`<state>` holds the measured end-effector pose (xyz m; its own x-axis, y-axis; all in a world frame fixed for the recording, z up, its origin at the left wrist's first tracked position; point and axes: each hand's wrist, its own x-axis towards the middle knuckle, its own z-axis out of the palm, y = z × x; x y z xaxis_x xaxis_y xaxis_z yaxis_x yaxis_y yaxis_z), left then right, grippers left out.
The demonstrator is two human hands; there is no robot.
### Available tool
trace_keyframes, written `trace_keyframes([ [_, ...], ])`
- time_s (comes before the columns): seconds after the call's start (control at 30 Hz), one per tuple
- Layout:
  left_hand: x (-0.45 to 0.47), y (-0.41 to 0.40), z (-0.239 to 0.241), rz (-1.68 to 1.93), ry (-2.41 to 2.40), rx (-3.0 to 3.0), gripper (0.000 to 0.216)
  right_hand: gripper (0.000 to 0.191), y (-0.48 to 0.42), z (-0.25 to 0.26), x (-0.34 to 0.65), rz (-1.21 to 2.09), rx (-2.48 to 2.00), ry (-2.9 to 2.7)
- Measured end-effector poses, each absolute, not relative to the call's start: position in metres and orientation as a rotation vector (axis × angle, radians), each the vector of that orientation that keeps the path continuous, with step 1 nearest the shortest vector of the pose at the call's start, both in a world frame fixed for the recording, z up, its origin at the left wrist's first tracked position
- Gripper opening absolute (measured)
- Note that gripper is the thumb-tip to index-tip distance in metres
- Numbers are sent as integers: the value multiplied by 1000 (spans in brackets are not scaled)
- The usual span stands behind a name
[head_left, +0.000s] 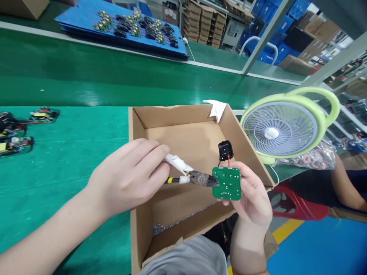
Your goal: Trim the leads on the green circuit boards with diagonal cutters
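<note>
My left hand [133, 173] is closed around the handles of a pair of diagonal cutters [200, 178], one handle wrapped in white and the other black and yellow. The cutter tips touch the left edge of a green circuit board [229, 187], solder side facing me. My right hand [252, 189] grips that board by its right side, fingers behind it. From the board's top, a red and a black wire run to a small black plastic plug housing [225, 150]. Both hands are above an open cardboard box [177, 141] with a band of metallic clippings along its near inside edge.
A white cloth or paper [217, 109] hangs over the box's far corner. A green fan [279, 128] stands to the right. Assembled boards [43, 114] lie at left; several more rest on a blue sheet [83, 17]. At far right shows another person's arm [346, 183].
</note>
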<state>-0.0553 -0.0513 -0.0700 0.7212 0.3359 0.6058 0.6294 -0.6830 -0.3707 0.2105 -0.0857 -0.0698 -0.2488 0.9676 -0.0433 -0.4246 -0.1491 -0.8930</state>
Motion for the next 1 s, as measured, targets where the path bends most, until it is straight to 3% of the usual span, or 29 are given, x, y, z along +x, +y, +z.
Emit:
trace_keyframes([
  [1.0,-57,-51,-80,-720,-926,-2335,34,23,-85,-70,211,1651,-805,-960],
])
